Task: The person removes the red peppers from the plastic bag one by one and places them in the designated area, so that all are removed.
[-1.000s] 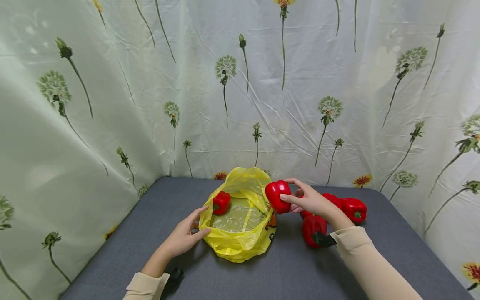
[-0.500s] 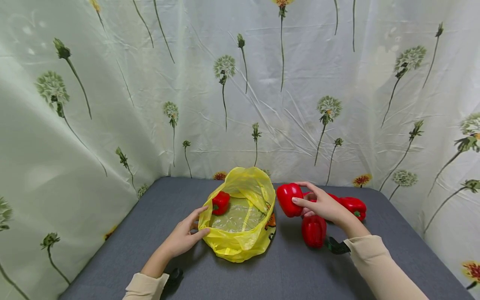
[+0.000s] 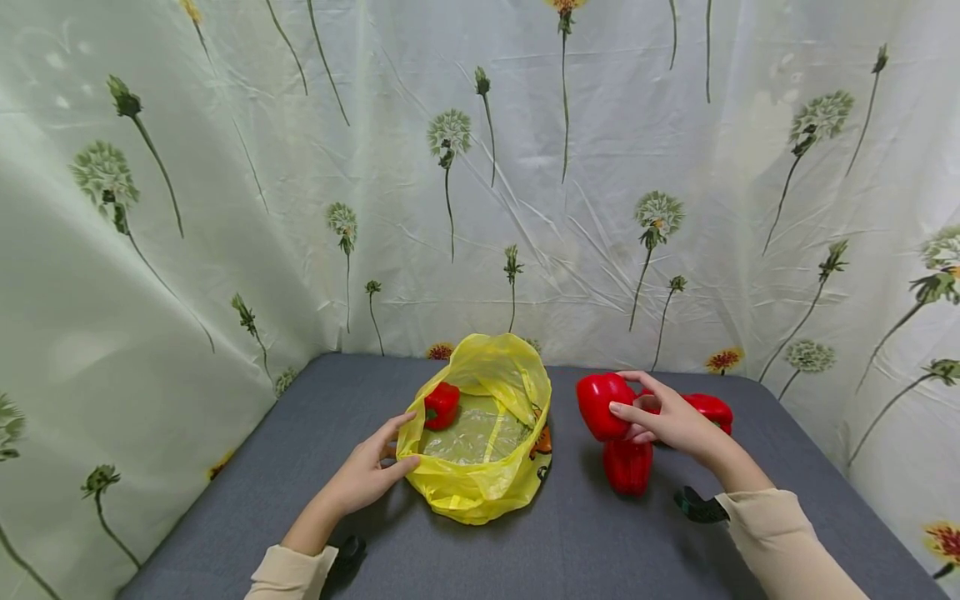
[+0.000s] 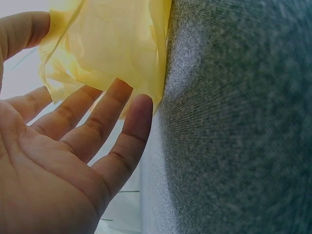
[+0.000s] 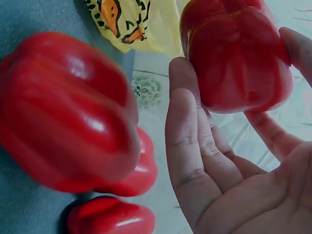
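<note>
Though bold, print (image 5: 111, 19) on yellow bag (image 3: 480, 493) illegible.

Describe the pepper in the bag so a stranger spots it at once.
On the grey table stands an open yellow bag, the left hand at its rim. Inside, by the bag's left wall in the head view, lies a red pepper, its green stem showing. It alone shows in the bag; the other red peppers are outside, in or near the right hand.

glossy red pepper (image 3: 600, 407): held aloft | yellow bag (image 3: 480, 493): upright, mouth open, second pepper (image 3: 442, 406) inside
</note>
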Tool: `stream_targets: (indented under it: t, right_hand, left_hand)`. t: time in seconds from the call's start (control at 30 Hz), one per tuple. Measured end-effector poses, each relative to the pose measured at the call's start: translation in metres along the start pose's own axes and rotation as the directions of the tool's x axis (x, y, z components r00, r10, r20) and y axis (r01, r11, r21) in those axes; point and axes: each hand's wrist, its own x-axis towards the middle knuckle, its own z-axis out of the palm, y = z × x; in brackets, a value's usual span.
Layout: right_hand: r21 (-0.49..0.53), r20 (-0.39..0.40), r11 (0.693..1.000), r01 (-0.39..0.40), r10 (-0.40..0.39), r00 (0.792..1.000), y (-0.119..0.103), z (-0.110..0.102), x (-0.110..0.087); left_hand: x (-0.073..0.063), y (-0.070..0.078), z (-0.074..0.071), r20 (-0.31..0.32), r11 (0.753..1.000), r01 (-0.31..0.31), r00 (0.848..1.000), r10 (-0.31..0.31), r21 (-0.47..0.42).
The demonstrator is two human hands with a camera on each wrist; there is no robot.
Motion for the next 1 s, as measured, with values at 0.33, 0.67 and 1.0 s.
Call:
stream_targets:
  t: [0.33,0.67,1.0]
  right_hand:
    - [0.004,-0.018,1.000,-0.014,0.014,1.000,0.009,-0.009,-0.011]
    - [-0.010,-0.036,0.999,-0.037,0.036,0.999,0.022,-0.018,-0.022]
    - [0.000,-0.034,0.999,-0.049,0.049,0.998,0.036,-0.034,-0.033]
  left_hand:
    - [0.000,0.000,0.000,-0.003,1.000,0.003,1.000,-0.003,-0.003]
    - [0.001,0.001,0.000,-0.005,1.000,0.009,1.000,-0.009,0.001]
    - [0.002,-0.001,0.000,-0.001,1.000,0.013,1.000,-0.013,-0.005]
